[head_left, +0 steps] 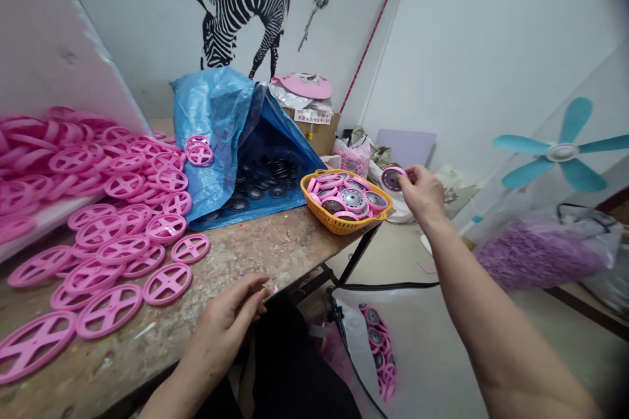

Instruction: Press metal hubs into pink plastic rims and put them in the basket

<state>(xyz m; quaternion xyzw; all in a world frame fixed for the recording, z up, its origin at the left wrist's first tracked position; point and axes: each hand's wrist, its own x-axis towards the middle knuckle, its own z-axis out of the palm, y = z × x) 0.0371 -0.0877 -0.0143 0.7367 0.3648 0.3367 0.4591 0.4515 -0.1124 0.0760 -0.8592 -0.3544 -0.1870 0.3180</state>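
My right hand (425, 193) is raised to the right of the yellow basket, pinching a pink wheel (394, 179) with a dark grey hub disc by its rim. Just left of it, the yellow basket (339, 222) sits at the table corner, heaped with similar pink wheels bearing grey discs. My left hand (228, 317) rests low by the table's front edge, fingers loosely bent and apart, with no held thing visible. Left of that hand lie many pink spoked wheels (168, 283) without discs. An open blue bag (216, 124) behind them holds black discs (270, 180).
Below the table corner, a large whitish bag (417, 340) shows pink wheels through its opening. A turquoise fan (563, 152) and a clear bag of purple pieces (540, 249) stand at right. A cardboard box (324, 134) is behind the basket; a pale board (63, 39) rises at left.
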